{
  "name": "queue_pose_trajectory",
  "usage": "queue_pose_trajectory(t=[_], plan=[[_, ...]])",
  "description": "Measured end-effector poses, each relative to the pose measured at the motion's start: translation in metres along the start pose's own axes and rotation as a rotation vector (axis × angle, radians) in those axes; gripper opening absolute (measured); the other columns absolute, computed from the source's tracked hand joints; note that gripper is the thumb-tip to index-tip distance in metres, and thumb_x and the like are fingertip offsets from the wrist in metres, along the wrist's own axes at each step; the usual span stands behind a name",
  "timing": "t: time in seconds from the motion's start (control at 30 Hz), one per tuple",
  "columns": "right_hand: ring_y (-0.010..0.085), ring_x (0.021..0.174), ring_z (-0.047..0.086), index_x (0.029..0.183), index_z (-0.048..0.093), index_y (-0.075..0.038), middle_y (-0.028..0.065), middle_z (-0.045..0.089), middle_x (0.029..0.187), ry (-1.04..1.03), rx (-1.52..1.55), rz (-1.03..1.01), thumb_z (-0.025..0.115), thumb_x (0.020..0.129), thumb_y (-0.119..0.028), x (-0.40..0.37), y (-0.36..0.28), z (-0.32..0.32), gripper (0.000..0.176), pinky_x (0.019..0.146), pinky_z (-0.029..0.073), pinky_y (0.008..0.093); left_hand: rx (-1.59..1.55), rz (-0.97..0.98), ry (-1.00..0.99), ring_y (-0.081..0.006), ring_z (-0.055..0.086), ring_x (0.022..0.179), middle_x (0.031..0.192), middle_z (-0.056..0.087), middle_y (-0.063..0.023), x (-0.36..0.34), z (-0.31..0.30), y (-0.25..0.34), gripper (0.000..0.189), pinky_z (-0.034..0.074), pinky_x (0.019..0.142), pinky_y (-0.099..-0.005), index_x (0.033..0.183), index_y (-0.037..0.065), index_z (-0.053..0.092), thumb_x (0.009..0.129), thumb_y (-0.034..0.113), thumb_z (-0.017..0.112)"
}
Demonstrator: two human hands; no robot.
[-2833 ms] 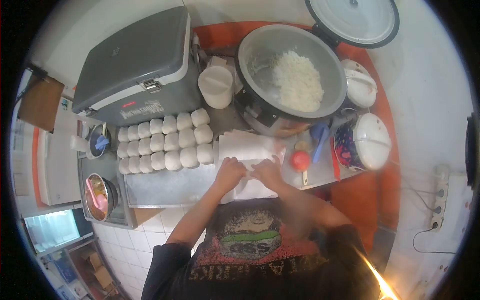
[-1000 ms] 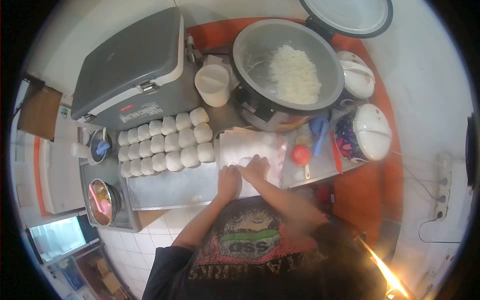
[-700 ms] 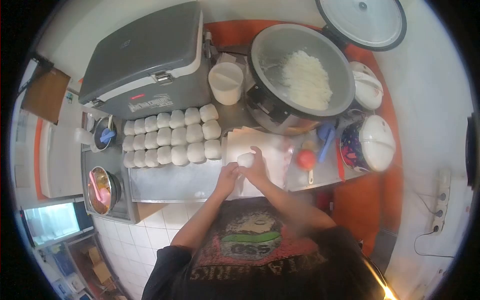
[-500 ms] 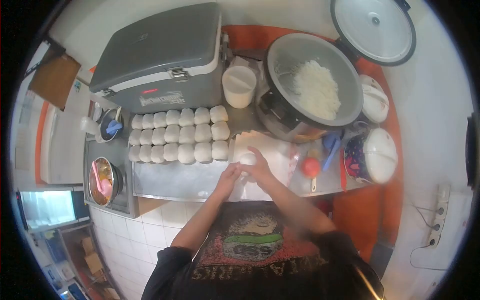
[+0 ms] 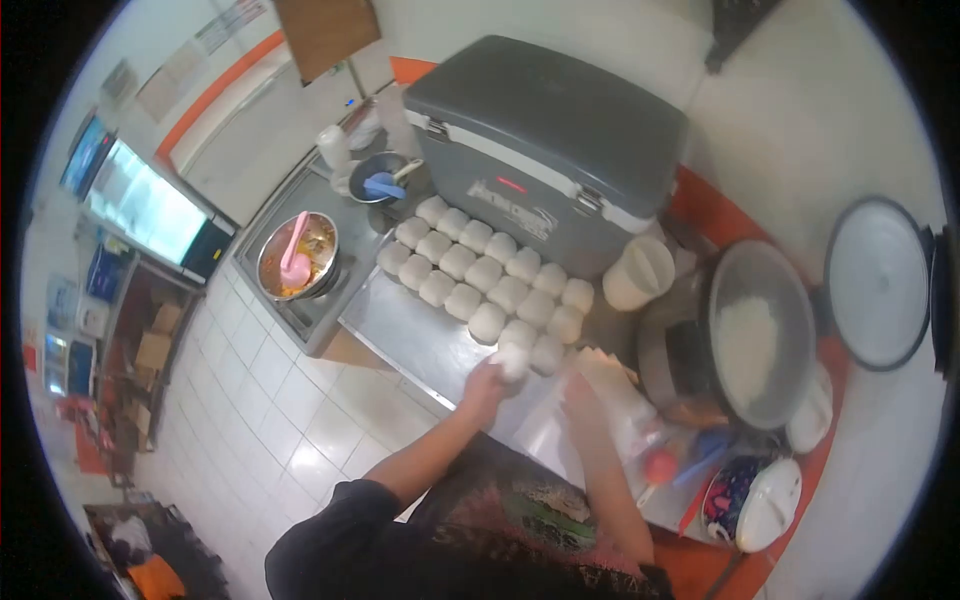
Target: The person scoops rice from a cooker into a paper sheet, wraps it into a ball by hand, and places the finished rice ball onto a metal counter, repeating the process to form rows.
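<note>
My left hand (image 5: 483, 393) is closed around a white rounded wrapped bundle (image 5: 513, 361), holding it at the near corner of the rows of similar bundles (image 5: 487, 322) on the metal counter. Several of those bundles sit side by side, touching. Over the stack of white paper sheets (image 5: 610, 385) is my right hand (image 5: 582, 398); motion smears its fingers. Beyond it stands a large rice cooker (image 5: 690, 330), its lid raised, with white rice (image 5: 747, 348) inside.
A grey cooler box (image 5: 540, 130) stands behind the bundles, with a white tub (image 5: 640, 272) beside it. To the left are a bowl of food (image 5: 330, 255) with a pink ladle (image 5: 297, 262) and a dark pot (image 5: 375, 180). A red ladle (image 5: 660, 467) and a patterned pot (image 5: 730, 500) lie right.
The view has swung left. My left hand has carried the white bundle leftward from over the paper to the rows. My right hand has let go of it and stays by the sheets.
</note>
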State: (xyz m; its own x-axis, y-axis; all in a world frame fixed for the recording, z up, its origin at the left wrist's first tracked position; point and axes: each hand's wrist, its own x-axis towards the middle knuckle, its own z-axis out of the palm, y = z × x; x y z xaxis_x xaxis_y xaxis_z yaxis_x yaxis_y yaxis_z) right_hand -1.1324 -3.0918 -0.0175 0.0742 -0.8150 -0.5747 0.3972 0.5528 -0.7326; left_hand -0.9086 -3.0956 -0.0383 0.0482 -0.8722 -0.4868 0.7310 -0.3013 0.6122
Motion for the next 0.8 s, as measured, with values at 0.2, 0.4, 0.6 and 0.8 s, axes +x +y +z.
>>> queue_pose_trajectory(t=[0.2,0.4,0.6,0.8], plan=[[0.0221,0.112,0.053,0.132,0.049,-0.004,0.0085,0.056,0.124,0.7,-0.064,-0.463,0.065,0.09,-0.023,-0.055,-0.03,-0.131,0.048,0.093,0.044,0.0369,0.166,0.451,0.451,-0.0215,0.059,0.09,0.097,0.061,-0.0084,0.101,-0.193,0.072,0.029,0.048,0.077,-0.036,0.106,0.0,0.06,0.09,0.025,0.058],[0.0216,0.104,0.054,0.123,0.052,-0.004,0.0083,0.057,0.116,1.053,-0.063,-0.43,0.064,0.09,-0.023,-0.07,-0.062,-0.211,0.041,0.086,0.045,0.0361,0.365,0.478,0.804,-0.0271,0.063,0.096,0.108,0.065,-0.0183,0.166,-0.252,0.183,0.051,0.05,0.082,-0.0379,0.118,-0.009,0.059,0.084,0.028,0.064],[0.0211,0.095,0.056,0.115,0.054,-0.003,0.0081,0.059,0.107,1.177,-0.265,-0.264,0.063,0.089,-0.022,-0.034,-0.087,-0.252,0.033,0.079,0.047,0.0354,0.553,0.591,0.933,-0.0273,0.067,0.09,0.102,0.068,-0.0176,0.214,-0.285,0.2,0.051,0.053,0.078,-0.0371,0.122,-0.009,0.058,0.084,0.024,0.066],[0.0206,0.086,0.057,0.106,0.056,-0.002,0.0079,0.06,0.099,1.308,-0.403,-0.328,0.062,0.088,-0.021,-0.049,-0.088,-0.229,0.027,0.072,0.048,0.0347,0.826,0.764,1.081,-0.0287,0.061,0.091,0.099,0.064,-0.0169,0.145,-0.202,0.186,0.041,0.048,0.081,-0.0386,0.117,-0.007,0.058,0.084,0.017,0.066]])
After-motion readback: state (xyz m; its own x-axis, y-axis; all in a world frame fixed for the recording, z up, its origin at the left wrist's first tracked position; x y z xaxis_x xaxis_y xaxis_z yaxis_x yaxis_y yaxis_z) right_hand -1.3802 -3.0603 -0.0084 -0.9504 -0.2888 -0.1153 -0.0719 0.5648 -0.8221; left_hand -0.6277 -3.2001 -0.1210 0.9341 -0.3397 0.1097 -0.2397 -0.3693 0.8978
